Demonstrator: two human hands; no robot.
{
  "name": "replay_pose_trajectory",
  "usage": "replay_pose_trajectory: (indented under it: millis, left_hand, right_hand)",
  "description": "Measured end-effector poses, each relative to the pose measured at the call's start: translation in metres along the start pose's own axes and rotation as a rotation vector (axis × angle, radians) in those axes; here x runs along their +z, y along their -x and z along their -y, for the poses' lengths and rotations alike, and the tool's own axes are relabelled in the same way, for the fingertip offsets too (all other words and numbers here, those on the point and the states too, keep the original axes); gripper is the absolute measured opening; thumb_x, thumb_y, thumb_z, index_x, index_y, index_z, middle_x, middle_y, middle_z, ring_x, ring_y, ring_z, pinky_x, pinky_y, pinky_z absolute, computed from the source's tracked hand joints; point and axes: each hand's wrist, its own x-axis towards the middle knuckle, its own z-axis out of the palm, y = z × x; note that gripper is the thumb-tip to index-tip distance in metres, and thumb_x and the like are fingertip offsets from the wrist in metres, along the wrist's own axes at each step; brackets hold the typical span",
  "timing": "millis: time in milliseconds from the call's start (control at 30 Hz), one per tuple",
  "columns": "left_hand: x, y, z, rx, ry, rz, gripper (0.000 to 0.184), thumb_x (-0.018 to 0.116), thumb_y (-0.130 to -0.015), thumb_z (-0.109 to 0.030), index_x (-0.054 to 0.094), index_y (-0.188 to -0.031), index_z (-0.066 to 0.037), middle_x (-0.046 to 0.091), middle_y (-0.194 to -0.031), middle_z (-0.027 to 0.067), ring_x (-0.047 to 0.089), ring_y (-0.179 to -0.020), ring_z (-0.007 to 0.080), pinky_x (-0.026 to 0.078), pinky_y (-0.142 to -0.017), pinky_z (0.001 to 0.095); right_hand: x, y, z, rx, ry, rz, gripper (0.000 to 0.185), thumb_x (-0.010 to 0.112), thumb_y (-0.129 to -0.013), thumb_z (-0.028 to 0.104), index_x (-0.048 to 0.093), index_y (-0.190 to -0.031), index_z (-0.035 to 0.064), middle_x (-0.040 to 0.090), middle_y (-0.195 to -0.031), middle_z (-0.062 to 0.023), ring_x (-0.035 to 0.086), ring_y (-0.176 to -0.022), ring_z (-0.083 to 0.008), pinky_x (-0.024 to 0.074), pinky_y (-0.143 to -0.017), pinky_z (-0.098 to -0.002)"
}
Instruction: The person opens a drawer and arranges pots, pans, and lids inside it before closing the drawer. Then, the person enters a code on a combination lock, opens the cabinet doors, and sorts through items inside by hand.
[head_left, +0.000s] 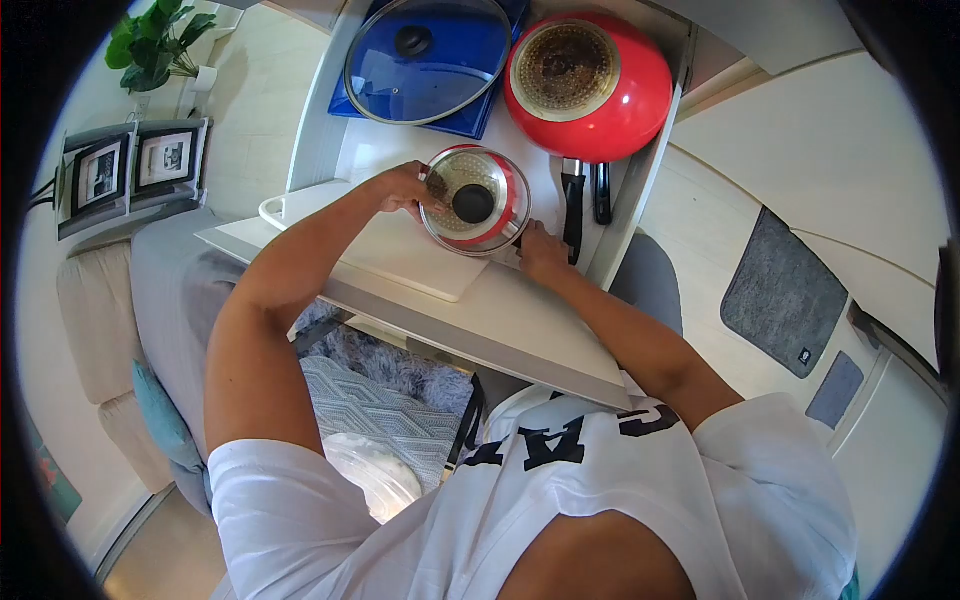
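Note:
A small red pan has a round glass lid with a black knob over it, and the pan's speckled metal base shows through the glass. My left hand grips the lid's left edge, its fingertips partly hidden at the rim. At the lower right, my right hand is closed around the pan's dark handle, which it mostly covers. Just below lies a white cutting board. Beyond my hands, a larger red pan rests upside down, and a large glass lid lies on a blue box.
Everything sits in or over an open white drawer. Black pan handles point toward me near its right wall. A grey sofa and framed pictures are to the left, a dark mat on the floor to the right.

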Motion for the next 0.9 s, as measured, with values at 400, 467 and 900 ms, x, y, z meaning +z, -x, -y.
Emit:
replay_pose_trajectory:
  millis: [400, 467, 900]
  left_hand:
    - [-0.002, 0.001, 0.001, -0.03, 0.054, 0.056, 0.068, 0.069, -0.067, 0.006, 0.03, -0.123, 0.011, 0.056, -0.106, 0.022, 0.062, -0.088, 0.0306, 0.055, -0.071, 0.0424]
    - [-0.013, -0.015, 0.015, -0.046, 0.092, 0.072, 0.058, 0.067, -0.069, 0.006, 0.036, -0.118, 0.012, 0.057, -0.104, 0.0219, 0.062, -0.089, 0.0304, 0.055, -0.072, 0.0431]
    - [-0.017, -0.014, 0.017, -0.101, 0.112, 0.034, 0.031, 0.067, -0.07, 0.005, 0.054, -0.097, 0.014, 0.063, -0.091, 0.0201, 0.063, -0.081, 0.0281, 0.055, -0.07, 0.0432]
  right_hand:
    - [-0.007, 0.0, 0.003, -0.071, 0.109, -0.028, 0.035, 0.054, -0.076, 0.004, 0.045, -0.109, -0.0039, 0.048, -0.111, -0.0183, 0.058, -0.093, -0.0361, 0.0476, -0.081, -0.0465]
    - [-0.01, -0.004, 0.002, -0.11, 0.146, -0.171, 0.035, 0.053, -0.076, 0.003, 0.045, -0.109, -0.0031, 0.048, -0.112, -0.0174, 0.058, -0.093, -0.0348, 0.0478, -0.081, -0.0456]
    - [-0.059, -0.028, 0.007, -0.313, -0.299, -0.321, 0.049, 0.064, -0.078, 0.011, 0.05, -0.125, 0.0148, 0.054, -0.087, -0.0148, 0.057, -0.079, -0.025, 0.0447, -0.074, -0.0343]
